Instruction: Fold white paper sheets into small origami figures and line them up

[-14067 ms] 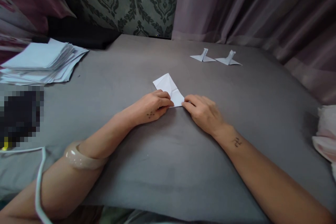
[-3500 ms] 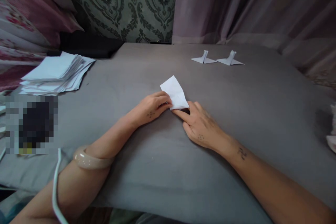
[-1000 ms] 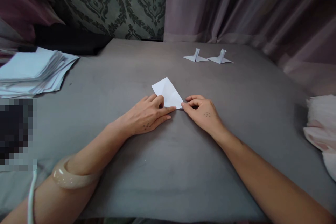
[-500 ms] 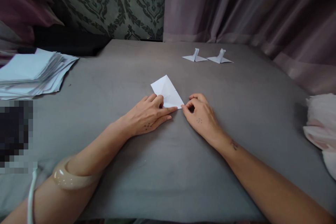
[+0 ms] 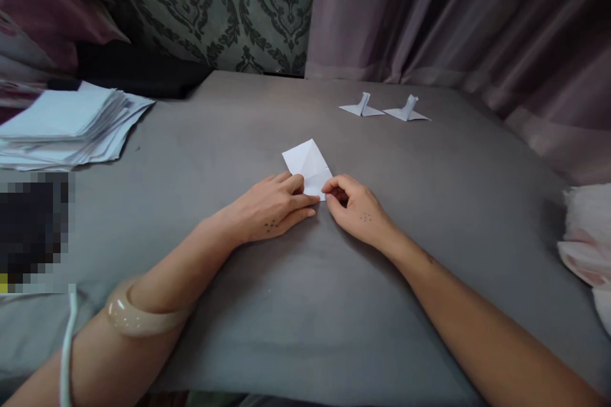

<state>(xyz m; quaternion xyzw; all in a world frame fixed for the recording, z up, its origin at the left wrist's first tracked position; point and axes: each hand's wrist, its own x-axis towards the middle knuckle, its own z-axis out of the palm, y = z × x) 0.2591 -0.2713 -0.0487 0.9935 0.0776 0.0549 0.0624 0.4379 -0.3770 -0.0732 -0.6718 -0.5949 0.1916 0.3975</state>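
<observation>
A white sheet of paper [image 5: 312, 162], folded and creased, lies at a slant on the grey cloth in front of me. My left hand [image 5: 277, 206] rests on its near left side, holding it down, with the index finger stretched along the near edge and the other fingers partly curled. At the near right corner, the thumb and forefinger of my right hand [image 5: 358, 206] pinch the paper. The two hands' fingertips almost meet there. The left hand covers part of the paper.
Two folded white paper figures [image 5: 365, 107] stand at the back right. A pile of white paper [image 5: 62, 117] lies at the left, near a black cloth [image 5: 138, 70]. Whitish fabric [image 5: 589, 235] bunches at the right edge. A white cord [image 5: 69, 343] crosses by my left arm.
My right thumb and forefinger have moved in toward my left index fingertip and come together over the near right corner. My left hand stays on the paper. The whole view has shifted slightly.
</observation>
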